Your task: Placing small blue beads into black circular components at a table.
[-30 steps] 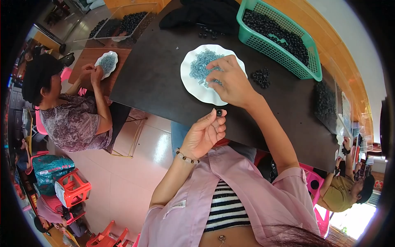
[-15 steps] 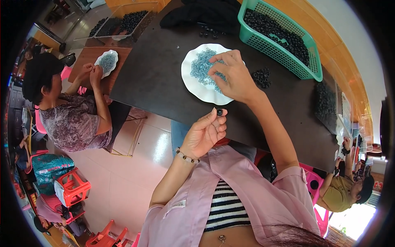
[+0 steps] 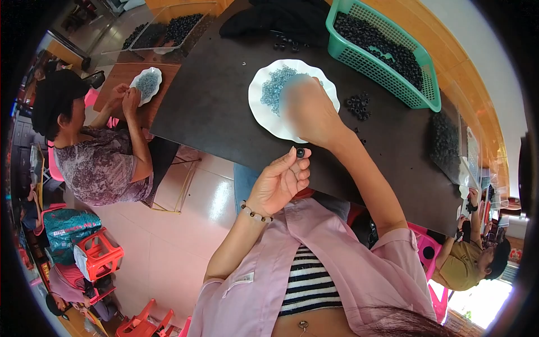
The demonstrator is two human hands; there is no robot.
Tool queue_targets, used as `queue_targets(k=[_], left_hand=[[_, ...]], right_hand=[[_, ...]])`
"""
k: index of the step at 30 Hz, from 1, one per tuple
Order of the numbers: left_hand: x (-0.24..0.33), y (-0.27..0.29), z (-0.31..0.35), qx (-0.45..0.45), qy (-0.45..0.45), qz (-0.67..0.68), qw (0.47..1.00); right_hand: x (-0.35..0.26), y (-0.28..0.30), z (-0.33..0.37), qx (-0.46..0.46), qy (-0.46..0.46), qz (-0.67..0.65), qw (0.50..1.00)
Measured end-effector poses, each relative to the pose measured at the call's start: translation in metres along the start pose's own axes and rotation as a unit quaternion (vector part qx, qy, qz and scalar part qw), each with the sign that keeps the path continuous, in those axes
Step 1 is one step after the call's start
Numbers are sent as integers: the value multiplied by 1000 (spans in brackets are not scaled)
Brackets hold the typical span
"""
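My left hand (image 3: pixel 282 178) is held palm up at the table's near edge, thumb and forefinger pinching a small round black piece (image 3: pixel 300 153). Over the right part of a white scalloped plate (image 3: pixel 257 116) is my right hand (image 3: pixel 315 117). Blur smears its fingers, so whether they hold anything cannot be made out. Many small clear-blue beads (image 3: pixel 274 84) lie heaped on the plate, partly hidden behind that hand.
Right of the plate lie loose black pieces (image 3: pixel 357 105). A green basket (image 3: pixel 359 68) of black pieces stands at the back right, near a black cloth (image 3: pixel 264 22). At left, a co-worker (image 3: pixel 104 154) handles something beside another plate (image 3: pixel 155 74). Red stools (image 3: pixel 104 253) stand lower left.
My right hand, earlier with fingers curled and spread above the beads, has shifted slightly toward me and become blurred. My left hand keeps its pinch and place.
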State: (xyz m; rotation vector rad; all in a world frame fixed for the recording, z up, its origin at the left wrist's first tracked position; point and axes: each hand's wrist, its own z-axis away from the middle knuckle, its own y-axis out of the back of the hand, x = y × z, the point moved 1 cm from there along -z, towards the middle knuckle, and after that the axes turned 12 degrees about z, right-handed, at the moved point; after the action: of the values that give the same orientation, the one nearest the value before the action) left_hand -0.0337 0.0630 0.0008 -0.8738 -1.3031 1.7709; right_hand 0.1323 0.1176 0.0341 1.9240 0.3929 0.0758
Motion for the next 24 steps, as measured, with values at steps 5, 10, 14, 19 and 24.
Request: queue_targets(k=[5, 10, 14, 19, 24], left_hand=[[0, -1, 2, 11, -6, -6, 1000], [-1, -2, 3, 22, -37, -15, 999], [-5, -5, 4, 24, -52, -36, 998], [-12, -19, 4, 27, -37, -51, 998], [-21, -22, 2, -5, -22, -47, 999]], right_hand=[[-1, 8, -3, 31, -8, -44, 999], [3, 35, 4, -1, -142, -323, 935], [-5, 52, 29, -31, -258, -572, 778], [-25, 49, 66, 2, -264, -683, 681], [-38, 48, 85, 52, -276, -742, 609]])
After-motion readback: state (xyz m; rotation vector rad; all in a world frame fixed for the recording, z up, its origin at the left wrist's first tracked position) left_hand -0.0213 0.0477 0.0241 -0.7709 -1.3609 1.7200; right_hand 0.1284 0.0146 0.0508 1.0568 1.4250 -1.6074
